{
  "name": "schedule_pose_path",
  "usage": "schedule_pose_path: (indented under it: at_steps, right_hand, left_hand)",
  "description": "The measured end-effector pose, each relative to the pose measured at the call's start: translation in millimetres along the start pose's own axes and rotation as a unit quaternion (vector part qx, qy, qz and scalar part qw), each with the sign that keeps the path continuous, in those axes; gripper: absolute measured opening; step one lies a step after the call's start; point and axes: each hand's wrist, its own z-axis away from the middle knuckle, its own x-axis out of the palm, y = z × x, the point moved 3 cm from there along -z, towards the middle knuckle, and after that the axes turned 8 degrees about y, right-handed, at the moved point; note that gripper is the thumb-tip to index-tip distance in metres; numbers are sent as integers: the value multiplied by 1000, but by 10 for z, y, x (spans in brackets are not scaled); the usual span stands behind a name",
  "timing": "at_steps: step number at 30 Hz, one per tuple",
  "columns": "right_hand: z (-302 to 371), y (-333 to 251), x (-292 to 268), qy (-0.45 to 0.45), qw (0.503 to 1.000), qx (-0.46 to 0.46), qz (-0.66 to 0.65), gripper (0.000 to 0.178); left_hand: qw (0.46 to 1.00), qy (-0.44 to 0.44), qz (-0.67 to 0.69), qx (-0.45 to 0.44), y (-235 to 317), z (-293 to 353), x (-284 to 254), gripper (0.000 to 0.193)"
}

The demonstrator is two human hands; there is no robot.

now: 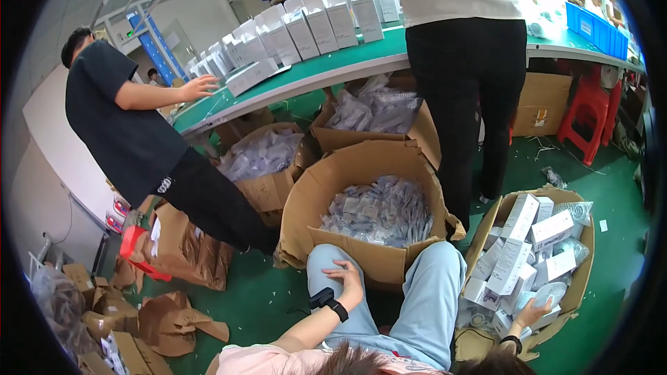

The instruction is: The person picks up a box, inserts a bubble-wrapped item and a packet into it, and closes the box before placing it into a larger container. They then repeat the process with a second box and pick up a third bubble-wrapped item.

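My left hand (342,281) lies on my left thigh, fingers stretched out and holding nothing. A dark strap with a small black device is on that wrist. My right hand (531,314) is down in the carton (584,272) at my right, its fingers closed at the lower edge of a round, whitish, see-through item (551,293). Around it are several white boxes (513,262), heaped at angles, and bubble-wrapped pieces (575,212). Between my knees and the table stands a large open carton (313,198), partly filled with small flat clear-plastic packets (379,212).
Beyond it, two cartons hold clear plastic bags (267,153). White boxes (299,33) line the green table (313,78). A person (465,48) stands close ahead, another (128,125) at left, a third behind the table. Red stools (586,114) and torn brown paper (177,319) are nearby.
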Motion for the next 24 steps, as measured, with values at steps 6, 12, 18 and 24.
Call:
schedule_pose_path:
  at_steps: [6,12,18,24]
  right_hand:
    - [165,-80,-116,36,999,5,8,53]
    - [370,3,-206,67,996,52,-1,54]
    - [406,-98,-330,97,988,115,19,59]
    - [429,84,-343,99,987,123,12,63]
  left_hand:
    - [999,-8,36,-23,-145,202,-65,40]
    - [999,-15,28,-35,-182,305,66,42]
    - [996,-64,15,-55,-196,420,252,43]
    - [997,-73,2,-40,-289,495,258,47]
